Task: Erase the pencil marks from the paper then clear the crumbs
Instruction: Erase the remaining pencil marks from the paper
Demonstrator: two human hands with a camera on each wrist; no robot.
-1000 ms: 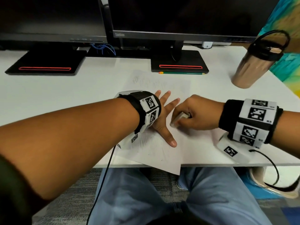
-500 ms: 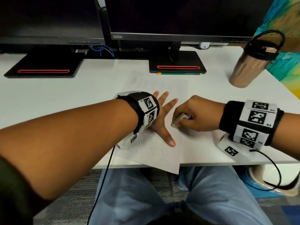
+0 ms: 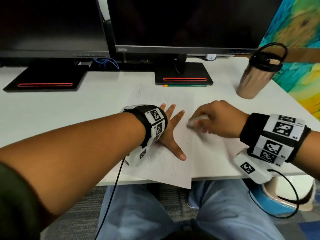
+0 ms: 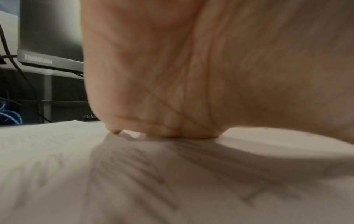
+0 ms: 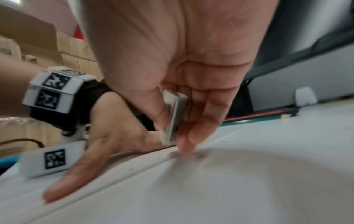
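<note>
"ThinkVision" monitor [image 3: 183, 23] behind right hand [image 3: 218, 118], probably pinching eraser [image 3: 197, 120].

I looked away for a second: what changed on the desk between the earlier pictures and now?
The right hand, gripping the eraser throughout, lifted off the paper and swung away from the body, with one fingertip now brushing the sheet beside dark crumbs. The left hand stayed pressed flat on the paper; the pencil and cup stayed put.

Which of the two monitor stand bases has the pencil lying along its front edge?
The right-hand base, under the ThinkVision monitor. A green pencil lies along its front edge; the left-hand base has nothing in front of it.
</note>
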